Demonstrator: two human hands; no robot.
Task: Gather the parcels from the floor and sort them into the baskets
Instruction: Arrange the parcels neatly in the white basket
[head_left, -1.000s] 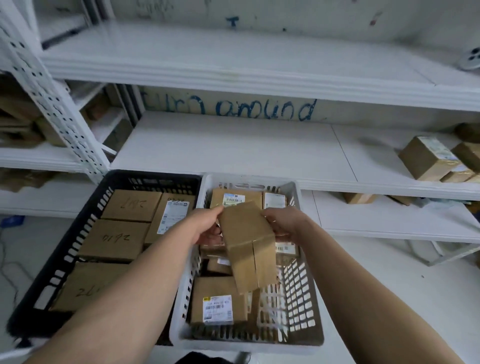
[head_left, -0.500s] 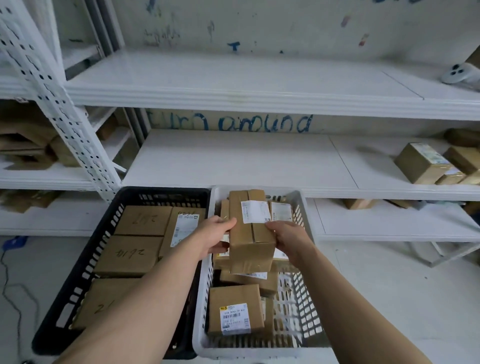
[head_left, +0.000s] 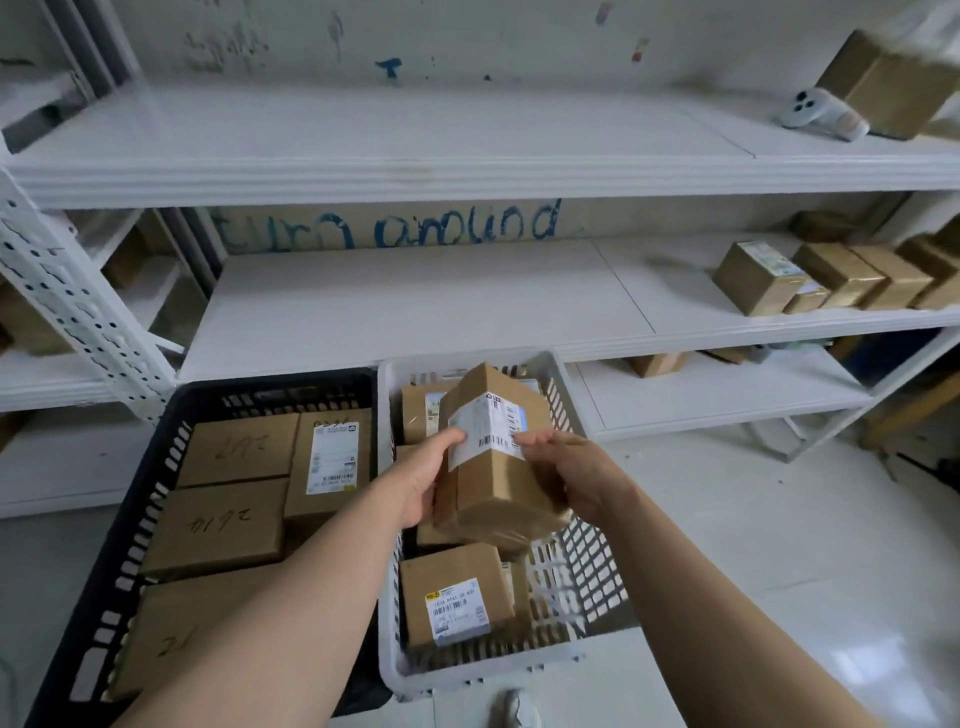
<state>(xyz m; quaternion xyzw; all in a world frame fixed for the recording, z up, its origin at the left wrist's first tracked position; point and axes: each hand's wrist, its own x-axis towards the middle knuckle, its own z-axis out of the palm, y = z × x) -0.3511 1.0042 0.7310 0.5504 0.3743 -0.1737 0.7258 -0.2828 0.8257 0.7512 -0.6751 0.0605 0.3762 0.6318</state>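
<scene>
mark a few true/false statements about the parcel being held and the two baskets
1. The left hand and right hand hold one parcel over the white basket. True.
2. That parcel is unlabelled. False: a white barcode label faces the camera.
3. The black basket sits left of the white basket. True.
4. The black basket holds nothing. False: it holds several flat parcels.

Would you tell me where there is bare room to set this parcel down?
In the white basket, the right side beside the labelled parcel looks bare; so does the middle shelf left of the box row. The black basket is crowded.
</scene>
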